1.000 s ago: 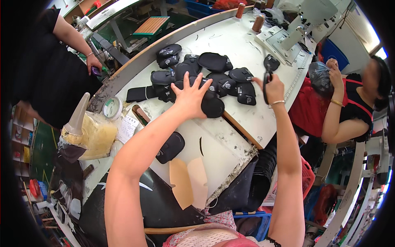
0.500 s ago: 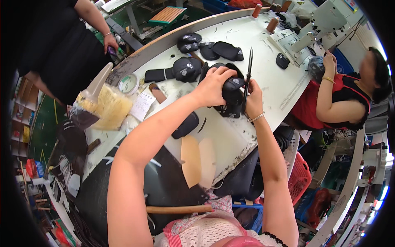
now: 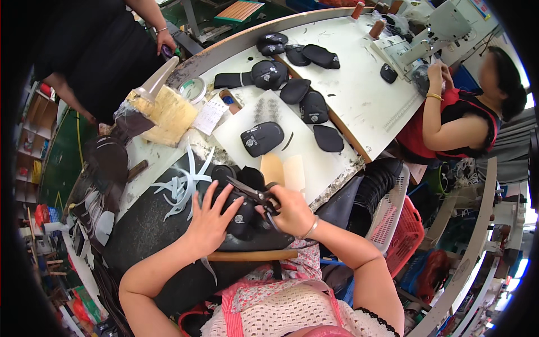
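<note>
Black shoe upper piece (image 3: 242, 216) held over the lap, just below the white table (image 3: 359, 95) edge, pressed flat by the spread left hand (image 3: 210, 222), scissors (image 3: 255, 196) gripped in the closed right hand (image 3: 292, 210), red basket (image 3: 407, 230) beside the black-filled white basket (image 3: 387, 210).

Bare white table (image 3: 359, 95) open right of centre, black pieces (image 3: 297, 90) crowding its far left, lone piece (image 3: 262, 138) ahead of hands, white strips (image 3: 182, 185) left, red basket (image 3: 407, 233) right.
</note>
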A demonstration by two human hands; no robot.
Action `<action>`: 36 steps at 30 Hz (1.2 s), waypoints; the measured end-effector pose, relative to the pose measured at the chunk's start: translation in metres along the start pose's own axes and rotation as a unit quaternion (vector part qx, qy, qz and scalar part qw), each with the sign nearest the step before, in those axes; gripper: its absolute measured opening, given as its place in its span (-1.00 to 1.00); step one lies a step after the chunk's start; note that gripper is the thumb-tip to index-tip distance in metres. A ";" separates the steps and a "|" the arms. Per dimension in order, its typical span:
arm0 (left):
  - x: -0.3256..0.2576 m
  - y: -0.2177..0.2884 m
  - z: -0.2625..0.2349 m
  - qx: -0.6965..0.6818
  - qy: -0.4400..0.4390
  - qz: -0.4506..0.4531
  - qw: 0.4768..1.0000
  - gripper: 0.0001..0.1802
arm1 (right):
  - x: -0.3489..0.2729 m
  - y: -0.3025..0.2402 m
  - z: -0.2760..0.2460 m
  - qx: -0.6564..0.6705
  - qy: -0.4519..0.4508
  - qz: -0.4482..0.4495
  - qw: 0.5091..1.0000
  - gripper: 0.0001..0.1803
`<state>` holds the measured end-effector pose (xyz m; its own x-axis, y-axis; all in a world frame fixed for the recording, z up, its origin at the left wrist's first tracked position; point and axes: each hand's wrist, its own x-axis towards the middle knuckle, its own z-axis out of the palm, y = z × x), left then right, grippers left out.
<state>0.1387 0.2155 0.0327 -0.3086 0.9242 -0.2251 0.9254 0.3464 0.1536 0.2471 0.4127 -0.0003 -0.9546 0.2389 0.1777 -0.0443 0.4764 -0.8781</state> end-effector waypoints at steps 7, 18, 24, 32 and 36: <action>0.020 -0.021 -0.065 -0.160 0.005 0.076 0.984 -0.13 | 0.028 0.056 -0.087 -0.352 0.231 0.060 0.905 -0.70; 0.177 -0.039 -0.001 -0.126 0.164 -0.017 0.978 -0.13 | 0.003 0.024 -0.063 -0.086 0.106 0.063 0.989 -0.73; 0.183 -0.019 -0.039 -0.202 0.272 0.054 0.939 -0.15 | 0.039 0.029 -0.085 0.253 0.167 0.197 0.932 -0.69; 0.287 0.026 -0.041 -0.115 0.226 0.060 0.966 0.14 | 0.087 0.098 -0.180 0.118 0.433 0.155 0.880 -0.63; 0.328 0.028 -0.014 -0.027 0.125 0.007 0.992 0.14 | 0.095 0.156 -0.242 -0.276 0.445 0.288 0.801 -0.56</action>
<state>0.0601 0.5303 -0.0235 -0.3468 0.9376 0.0228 0.9191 0.3350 0.2074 0.2212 0.7147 -0.0127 -0.1694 0.9463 0.2754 0.7005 0.3122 -0.6417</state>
